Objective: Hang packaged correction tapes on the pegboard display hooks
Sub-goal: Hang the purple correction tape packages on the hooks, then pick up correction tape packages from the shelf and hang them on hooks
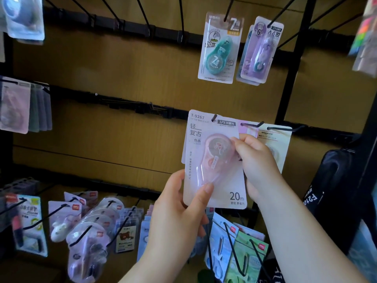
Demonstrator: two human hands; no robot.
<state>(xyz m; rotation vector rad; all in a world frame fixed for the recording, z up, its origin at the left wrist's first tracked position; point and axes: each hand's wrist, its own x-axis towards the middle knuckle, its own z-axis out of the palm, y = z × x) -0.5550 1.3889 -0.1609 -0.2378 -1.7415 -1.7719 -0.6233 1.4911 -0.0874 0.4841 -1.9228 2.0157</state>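
Pink correction tape pack [214,160] hole at black hook [214,118], left hand [177,211] gripping its bottom below hook, right hand [259,160] pinching its side

Soft, fairly bright daylight, possibly from the right, lights the pink package [214,160], leaving pale glare on its clear blister. The pegboard [122,68] darkens toward its left edge. Packets [24,19] near its corners are blurred and bent by the lens.

The right hand [259,160] hides most of the cream pack [274,137]. The left hand [177,211] covers a corner of the pink pack [214,160]. The top-left packs [24,17] are blurry and cut off.
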